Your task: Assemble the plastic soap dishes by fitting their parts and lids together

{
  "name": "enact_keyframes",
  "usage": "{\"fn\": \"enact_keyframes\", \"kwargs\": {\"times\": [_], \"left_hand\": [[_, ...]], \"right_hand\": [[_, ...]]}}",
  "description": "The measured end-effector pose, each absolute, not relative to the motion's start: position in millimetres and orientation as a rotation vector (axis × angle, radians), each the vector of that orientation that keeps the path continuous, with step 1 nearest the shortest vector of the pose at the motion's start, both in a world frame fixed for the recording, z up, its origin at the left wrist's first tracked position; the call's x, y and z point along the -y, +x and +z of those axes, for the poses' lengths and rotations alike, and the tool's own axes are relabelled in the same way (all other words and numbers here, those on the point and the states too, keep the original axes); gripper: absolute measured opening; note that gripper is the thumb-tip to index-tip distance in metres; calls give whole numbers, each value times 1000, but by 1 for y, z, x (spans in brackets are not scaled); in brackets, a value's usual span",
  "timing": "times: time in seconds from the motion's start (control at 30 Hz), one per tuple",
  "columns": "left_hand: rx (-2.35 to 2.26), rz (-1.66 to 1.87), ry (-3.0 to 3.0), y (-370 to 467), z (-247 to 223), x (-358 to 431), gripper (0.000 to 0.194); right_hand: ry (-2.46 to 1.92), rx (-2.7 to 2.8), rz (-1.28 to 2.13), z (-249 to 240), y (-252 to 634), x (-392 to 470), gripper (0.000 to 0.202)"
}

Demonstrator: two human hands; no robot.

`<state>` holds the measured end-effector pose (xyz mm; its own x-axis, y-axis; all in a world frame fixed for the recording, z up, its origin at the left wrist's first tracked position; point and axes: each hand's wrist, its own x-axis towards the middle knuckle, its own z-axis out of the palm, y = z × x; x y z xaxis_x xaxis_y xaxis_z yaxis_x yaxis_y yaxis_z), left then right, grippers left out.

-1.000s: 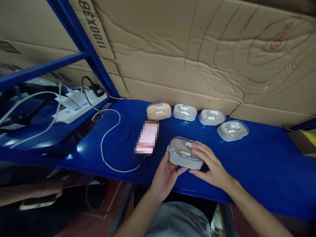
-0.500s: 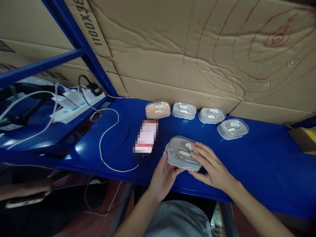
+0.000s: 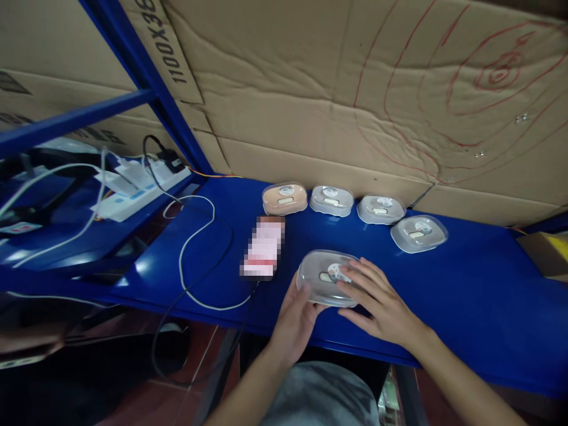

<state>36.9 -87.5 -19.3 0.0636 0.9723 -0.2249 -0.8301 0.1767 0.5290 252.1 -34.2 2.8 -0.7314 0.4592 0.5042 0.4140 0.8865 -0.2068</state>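
An oval plastic box (image 3: 316,277) with a clear lid, a small cream tab and a round sticker is held above the front part of the blue table. My left hand (image 3: 295,316) grips its left end, thumb on the lid's side and fingers underneath. Over the right end lies my right hand (image 3: 384,302), its fingertips on the lid by the sticker and its thumb low at the near edge. Behind, several similar boxes stand in a row, among them a peach one (image 3: 274,205) and a grey one (image 3: 428,239) at the right end.
A phone (image 3: 262,248) with a blurred-out screen lies left of the held box, joined to a cable. White power strip (image 3: 116,206) and loose cables sit further left. A cardboard wall (image 3: 284,112) rises behind the table. Another person's hand (image 3: 42,338) holds a phone at lower left.
The box has tipped, its lid now turned more toward me. My left thumb has moved up onto the lid's side. At lower left, the other person's hand has shifted left.
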Motion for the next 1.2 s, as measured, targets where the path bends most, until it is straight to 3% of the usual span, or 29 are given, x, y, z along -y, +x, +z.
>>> {"fn": "enact_keyframes", "kwargs": {"times": [0.2,0.37,0.7,0.93,1.1,1.2], "left_hand": [[-773,1336,492,42,-19,88,63],[-842,1292,695,41,-26,88,84],[-1156,1087,1453,21,-16,99,39],[-1378,907,1851,12,-16,90,38],[-1361,859,1984,15,-19,89,39],[-1356,852,2009,15,-21,90,38]], "right_hand": [[-974,2483,564,9,268,28,89],[-1078,2472,572,2,293,9,83],[-1346,2341,482,-5,371,33,72],[-1644,2194,323,-4,460,56,72],[-1834,2200,224,32,478,53,82],[-1747,2299,-1,52,460,17,65]]}}
